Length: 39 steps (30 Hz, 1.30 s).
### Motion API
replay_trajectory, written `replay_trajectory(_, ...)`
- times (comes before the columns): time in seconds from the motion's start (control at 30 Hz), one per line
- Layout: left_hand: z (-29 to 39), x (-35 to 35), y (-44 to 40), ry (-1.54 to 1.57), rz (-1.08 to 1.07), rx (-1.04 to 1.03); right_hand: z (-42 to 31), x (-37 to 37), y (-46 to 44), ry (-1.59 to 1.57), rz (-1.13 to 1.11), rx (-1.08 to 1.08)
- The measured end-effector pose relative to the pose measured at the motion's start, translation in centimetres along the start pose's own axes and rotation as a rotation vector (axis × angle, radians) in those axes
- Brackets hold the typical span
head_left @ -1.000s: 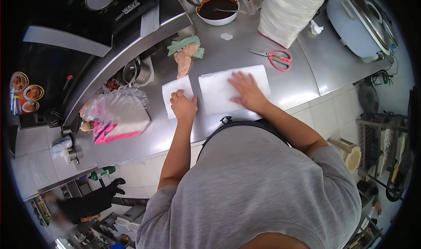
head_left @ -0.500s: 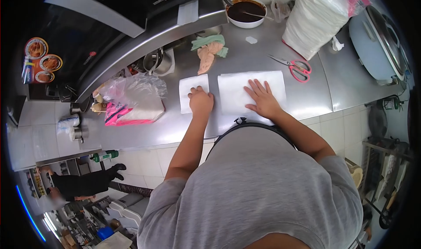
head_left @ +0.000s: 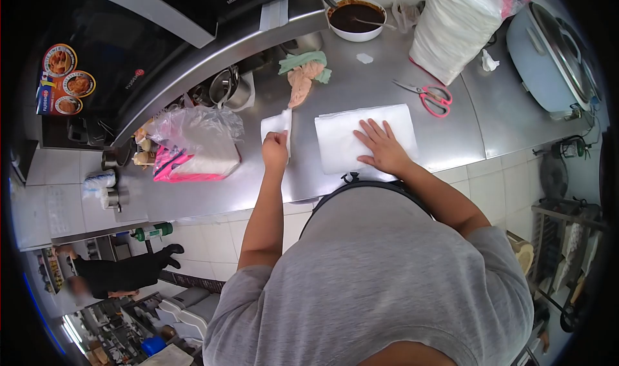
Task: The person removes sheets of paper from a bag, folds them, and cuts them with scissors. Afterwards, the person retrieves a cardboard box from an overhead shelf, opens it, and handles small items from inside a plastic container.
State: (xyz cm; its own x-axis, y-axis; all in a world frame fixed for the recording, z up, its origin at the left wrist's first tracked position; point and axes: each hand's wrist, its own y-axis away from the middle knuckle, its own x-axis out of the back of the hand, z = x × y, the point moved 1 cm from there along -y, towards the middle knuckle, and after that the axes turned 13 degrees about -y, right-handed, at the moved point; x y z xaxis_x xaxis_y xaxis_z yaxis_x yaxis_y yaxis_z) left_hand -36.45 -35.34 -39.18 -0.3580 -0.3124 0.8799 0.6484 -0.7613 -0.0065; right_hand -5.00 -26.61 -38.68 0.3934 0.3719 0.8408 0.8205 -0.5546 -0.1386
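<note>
One narrow white sheet [head_left: 271, 125], long axis towards the worktop's [head_left: 445, 140] front edge, left hand [head_left: 275, 150] pinching it; right hand [head_left: 385, 150] splayed on the wide sheet [head_left: 336, 137].

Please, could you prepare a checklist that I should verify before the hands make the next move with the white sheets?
1. Right hand flat on the larger white stack: ok.
2. Left hand pinching the smaller white sheet: ok.
3. Smaller white sheet lying flat: not ok, its right side is lifted or folded.
4. Peach cloth apart from that sheet: cannot tell, its lower end lies right at the top edge.
5. Scissors clear of both hands: ok, they lie beyond the larger stack.
6. Dark sauce bowl away from the sheets: ok, farther back.
</note>
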Motion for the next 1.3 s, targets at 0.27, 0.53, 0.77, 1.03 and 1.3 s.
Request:
replay_trajectory(0.27,-2.0,0.4,0.7,0.167,-0.152,0.01,0.0,-0.2,0.0,-0.004,0.004,0.0)
replay_trajectory(0.53,5.3,6.5,3.0,0.955,-0.142,0.224,-4.8,3.8,-2.5,-0.474,0.101,-0.114)
replay_trajectory(0.77,16.8,13.5,7.2,1.358,-0.378,0.066,-10.0,9.6,-5.0,-0.873,0.227,0.049)
replay_trajectory(1.03,22.8,12.6,8.6,1.305,-0.402,-0.31,-8.5,4.7,-4.6,-1.001,0.522,-0.156)
replay_trajectory(1.3,21.3,12.5,9.1,1.367,-0.355,-0.219,-2.0,10.7,0.2,-0.659,0.851,-0.16)
